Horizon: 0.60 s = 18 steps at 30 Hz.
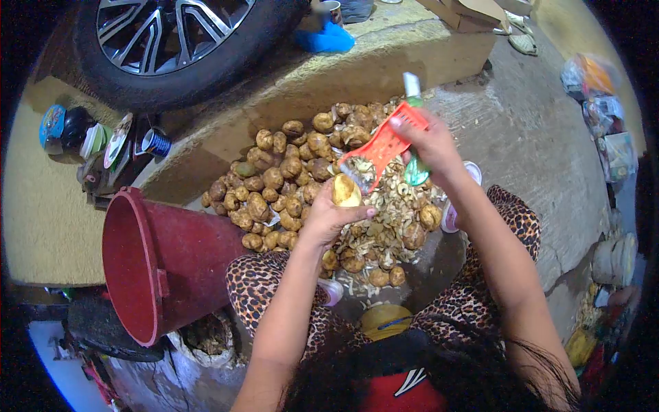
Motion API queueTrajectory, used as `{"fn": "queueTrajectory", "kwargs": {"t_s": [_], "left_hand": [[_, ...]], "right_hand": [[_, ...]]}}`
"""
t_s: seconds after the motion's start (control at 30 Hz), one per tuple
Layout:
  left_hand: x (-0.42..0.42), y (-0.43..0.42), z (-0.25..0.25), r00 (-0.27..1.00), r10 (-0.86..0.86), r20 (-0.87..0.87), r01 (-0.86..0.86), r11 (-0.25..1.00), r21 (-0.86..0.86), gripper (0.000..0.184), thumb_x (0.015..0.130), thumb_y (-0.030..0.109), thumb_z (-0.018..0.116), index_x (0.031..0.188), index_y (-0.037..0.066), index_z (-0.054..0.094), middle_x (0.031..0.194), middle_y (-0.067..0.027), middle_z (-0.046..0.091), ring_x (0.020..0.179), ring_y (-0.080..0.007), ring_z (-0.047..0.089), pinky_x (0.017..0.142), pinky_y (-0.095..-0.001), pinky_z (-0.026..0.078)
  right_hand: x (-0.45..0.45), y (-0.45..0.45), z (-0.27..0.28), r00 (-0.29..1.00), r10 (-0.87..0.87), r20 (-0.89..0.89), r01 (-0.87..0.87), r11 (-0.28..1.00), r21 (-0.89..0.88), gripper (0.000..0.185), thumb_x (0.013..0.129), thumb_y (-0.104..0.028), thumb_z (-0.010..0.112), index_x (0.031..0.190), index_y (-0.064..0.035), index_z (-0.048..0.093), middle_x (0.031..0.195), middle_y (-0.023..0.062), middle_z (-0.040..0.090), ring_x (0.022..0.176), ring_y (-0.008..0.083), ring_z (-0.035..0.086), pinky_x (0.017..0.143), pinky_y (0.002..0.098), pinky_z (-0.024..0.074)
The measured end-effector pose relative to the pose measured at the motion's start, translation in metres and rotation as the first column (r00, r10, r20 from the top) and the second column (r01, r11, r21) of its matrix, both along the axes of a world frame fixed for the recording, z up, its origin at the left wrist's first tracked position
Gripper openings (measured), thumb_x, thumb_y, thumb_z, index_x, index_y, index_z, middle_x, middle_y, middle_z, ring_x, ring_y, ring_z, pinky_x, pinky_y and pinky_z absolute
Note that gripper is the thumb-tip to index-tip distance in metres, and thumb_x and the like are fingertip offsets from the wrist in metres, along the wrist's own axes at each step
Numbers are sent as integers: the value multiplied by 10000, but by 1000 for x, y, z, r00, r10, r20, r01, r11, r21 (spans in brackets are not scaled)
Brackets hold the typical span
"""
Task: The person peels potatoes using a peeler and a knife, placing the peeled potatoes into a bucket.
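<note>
Floor (535,144) bearing, at centre, a potato pile (274,175); wheel (165,41), upper left; red bucket (202,244), left, tilted with its mouth leftward; peelings (395,206), right of centre, beside the pile; right hand (427,141), right of centre, closed round an orange peeler (379,151); left hand (331,216), centre, gripping a partly peeled potato (347,192), at centre just below the peeler's lower end

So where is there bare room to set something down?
The widest free patch is concrete floor, between the right hand and the bags at far right. A smaller one is on the ledge, between the blue bundle and the cardboard box. Potatoes and peelings crowd the floor near the left hand.
</note>
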<state>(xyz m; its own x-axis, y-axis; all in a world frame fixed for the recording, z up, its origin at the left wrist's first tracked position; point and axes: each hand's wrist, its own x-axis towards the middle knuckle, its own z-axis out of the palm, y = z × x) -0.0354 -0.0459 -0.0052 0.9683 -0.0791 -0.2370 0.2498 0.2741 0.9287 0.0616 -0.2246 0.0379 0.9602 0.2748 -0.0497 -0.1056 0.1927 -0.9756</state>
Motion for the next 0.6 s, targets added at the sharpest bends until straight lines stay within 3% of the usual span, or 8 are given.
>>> {"fn": "queueTrajectory", "kwargs": {"t_s": [0.13, 0.23, 0.3, 0.33, 0.47, 0.5, 0.6], "left_hand": [[-2, 3, -4, 987, -157, 34, 149, 972, 180, 572, 563, -4, 730, 1076, 40, 481, 967, -4, 561, 863, -99, 539, 792, -258, 450], [-5, 9, -9, 981, -188, 45, 179, 971, 161, 579, 566, 19, 728, 1086, 42, 473, 949, 2, 563, 860, -93, 535, 802, -256, 436], [-6, 11, -7, 982, -182, 44, 177, 979, 97, 584, 569, 10, 723, 1093, 41, 468, 944, -5, 565, 862, -97, 535, 806, -263, 433], [-5, 12, -7, 981, -186, 59, 174, 971, 163, 579, 574, 5, 722, 1093, 44, 468, 952, -13, 567, 858, -100, 541, 800, -264, 439], [-5, 1, 1, 983, -166, 72, 125, 910, 395, 584, 596, -14, 676, 1130, 35, 443, 1005, -38, 553, 897, -118, 537, 816, -271, 436], [-6, -3, -1, 980, -161, 117, 99, 903, 418, 582, 602, -20, 657, 1138, 26, 434, 1011, -43, 547, 915, -125, 531, 826, -270, 430], [-3, -4, -3, 966, -168, 196, 52, 870, 489, 588, 609, -44, 609, 1159, 18, 412, 1036, -66, 534, 945, -150, 525, 846, -278, 421]], "right_hand": [[-15, 10, -7, 976, 216, 24, -208, 962, -177, 230, 778, -246, 662, 841, -39, 586, 641, 13, 589, 454, 59, 512, 391, 191, 408], [20, -12, -24, 957, -35, 289, 129, 941, -314, 222, 779, -249, 660, 830, -46, 586, 627, 11, 583, 436, 56, 499, 388, 191, 402], [22, -21, -14, 985, -86, 148, 112, 979, -173, 223, 778, -253, 661, 828, -49, 585, 624, 6, 580, 432, 54, 495, 390, 191, 403], [23, -22, -9, 992, -102, 73, 109, 989, -101, 224, 777, -255, 661, 827, -50, 584, 622, 3, 579, 430, 52, 492, 391, 192, 404], [-17, 7, -8, 978, 205, -48, -210, 969, -133, 222, 786, -258, 650, 845, -60, 569, 635, -7, 571, 439, 49, 468, 398, 185, 371], [-9, 4, -14, 992, 123, -16, -123, 960, -251, 224, 788, -257, 647, 840, -51, 576, 641, 1, 576, 440, 50, 467, 407, 186, 375], [11, -5, -18, 996, 80, -24, -84, 974, -212, 202, 793, -239, 640, 811, -50, 572, 651, 3, 584, 444, 47, 469, 405, 182, 372]]}}
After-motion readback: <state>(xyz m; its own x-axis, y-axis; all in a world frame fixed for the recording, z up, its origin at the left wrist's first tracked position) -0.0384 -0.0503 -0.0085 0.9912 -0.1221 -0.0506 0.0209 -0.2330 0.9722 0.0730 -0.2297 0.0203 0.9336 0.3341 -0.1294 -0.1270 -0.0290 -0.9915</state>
